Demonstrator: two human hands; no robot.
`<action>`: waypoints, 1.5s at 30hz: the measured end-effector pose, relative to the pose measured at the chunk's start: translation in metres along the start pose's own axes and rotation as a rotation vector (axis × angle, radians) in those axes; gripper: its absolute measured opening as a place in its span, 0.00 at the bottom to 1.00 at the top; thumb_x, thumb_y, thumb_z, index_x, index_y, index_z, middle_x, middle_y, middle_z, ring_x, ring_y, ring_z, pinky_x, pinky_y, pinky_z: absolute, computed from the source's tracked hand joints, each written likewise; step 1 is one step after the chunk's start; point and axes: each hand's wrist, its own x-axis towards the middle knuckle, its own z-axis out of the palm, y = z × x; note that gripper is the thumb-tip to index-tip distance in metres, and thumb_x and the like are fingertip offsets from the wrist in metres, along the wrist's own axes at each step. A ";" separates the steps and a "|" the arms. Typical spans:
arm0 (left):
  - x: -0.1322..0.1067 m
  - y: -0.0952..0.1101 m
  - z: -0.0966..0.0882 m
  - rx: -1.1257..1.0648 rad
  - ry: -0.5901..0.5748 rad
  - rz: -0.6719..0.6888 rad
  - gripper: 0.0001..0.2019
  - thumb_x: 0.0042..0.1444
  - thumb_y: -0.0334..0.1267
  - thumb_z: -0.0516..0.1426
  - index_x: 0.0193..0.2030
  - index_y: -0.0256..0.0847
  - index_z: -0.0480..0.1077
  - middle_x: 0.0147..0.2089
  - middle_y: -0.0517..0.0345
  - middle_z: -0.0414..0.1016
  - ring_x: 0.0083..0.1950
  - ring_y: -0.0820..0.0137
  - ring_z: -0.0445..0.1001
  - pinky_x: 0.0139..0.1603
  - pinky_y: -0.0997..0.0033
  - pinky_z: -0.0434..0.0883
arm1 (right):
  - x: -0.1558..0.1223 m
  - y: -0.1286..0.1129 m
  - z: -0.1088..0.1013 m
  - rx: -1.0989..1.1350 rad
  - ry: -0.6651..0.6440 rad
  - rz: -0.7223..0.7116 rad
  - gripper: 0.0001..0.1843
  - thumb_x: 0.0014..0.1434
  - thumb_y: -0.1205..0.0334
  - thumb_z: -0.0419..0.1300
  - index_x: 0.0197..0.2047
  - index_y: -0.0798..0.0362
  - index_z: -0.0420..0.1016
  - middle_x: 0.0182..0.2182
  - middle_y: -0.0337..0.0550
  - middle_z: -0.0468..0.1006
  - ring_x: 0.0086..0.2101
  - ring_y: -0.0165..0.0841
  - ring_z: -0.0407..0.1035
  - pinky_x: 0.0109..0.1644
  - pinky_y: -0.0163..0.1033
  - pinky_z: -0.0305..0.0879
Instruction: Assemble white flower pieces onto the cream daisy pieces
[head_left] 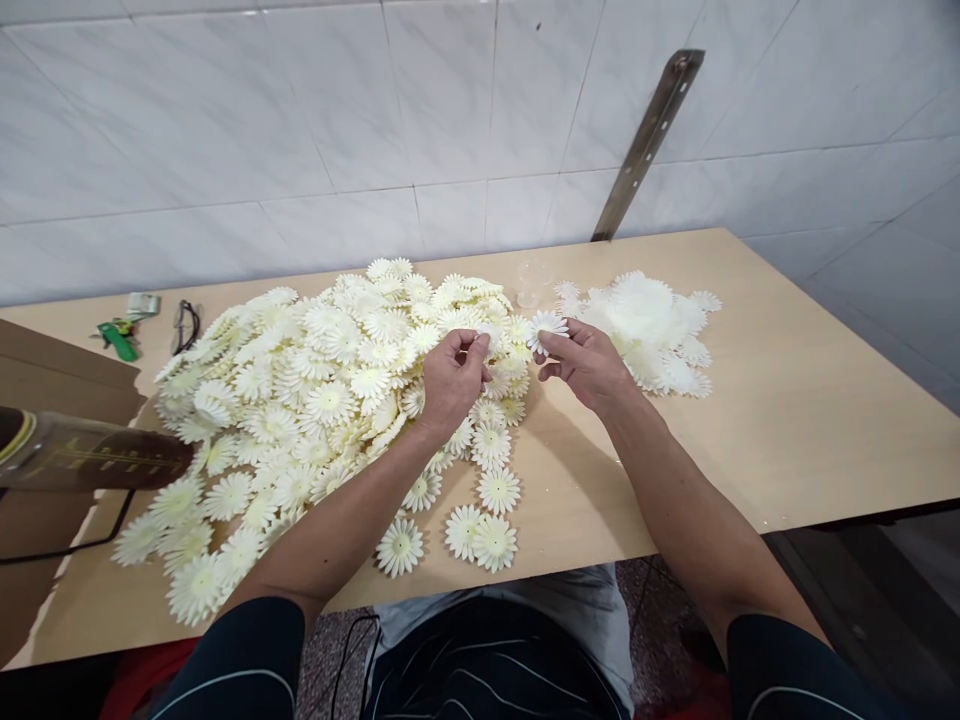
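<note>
My right hand (583,362) pinches a white artificial flower (546,328) between thumb and fingers, its petals spread toward my left hand. Close by, my left hand (454,378) is closed in a pinch, with a bit of white petal-like material (486,332) showing at the fingertips; most of it is hidden. Both hands are raised over the right edge of a large heap of pale yellow flowers (330,400). To the right of my right hand lies a smaller pile of white flower pieces (645,320).
Several loose flowers (495,542) lie near the front edge of the wooden table (765,400). A brown, see-through cylinder (97,450) juts in at left. Behind it are a green-handled tool (120,340) and dark-framed glasses (184,325). A metal bracket (649,145) leans against the tiled wall.
</note>
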 end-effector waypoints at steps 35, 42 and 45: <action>0.003 -0.006 -0.001 -0.024 -0.005 0.053 0.18 0.62 0.54 0.69 0.37 0.41 0.76 0.24 0.64 0.74 0.21 0.76 0.72 0.20 0.77 0.69 | 0.004 0.006 -0.008 -0.143 0.012 -0.099 0.36 0.39 0.25 0.83 0.30 0.51 0.85 0.29 0.42 0.80 0.31 0.33 0.72 0.36 0.41 0.81; 0.003 -0.008 -0.001 -0.012 -0.001 0.054 0.18 0.63 0.55 0.69 0.37 0.42 0.76 0.23 0.65 0.74 0.21 0.75 0.73 0.20 0.77 0.69 | 0.005 0.003 -0.010 -0.210 0.102 -0.130 0.37 0.35 0.25 0.84 0.21 0.50 0.78 0.21 0.40 0.75 0.25 0.31 0.69 0.33 0.40 0.77; 0.002 -0.007 -0.001 0.006 -0.008 0.056 0.16 0.63 0.52 0.68 0.37 0.42 0.77 0.23 0.64 0.74 0.21 0.75 0.73 0.21 0.76 0.71 | 0.003 0.000 -0.008 -0.198 0.100 -0.121 0.38 0.34 0.24 0.84 0.21 0.50 0.79 0.21 0.39 0.75 0.25 0.31 0.69 0.33 0.40 0.76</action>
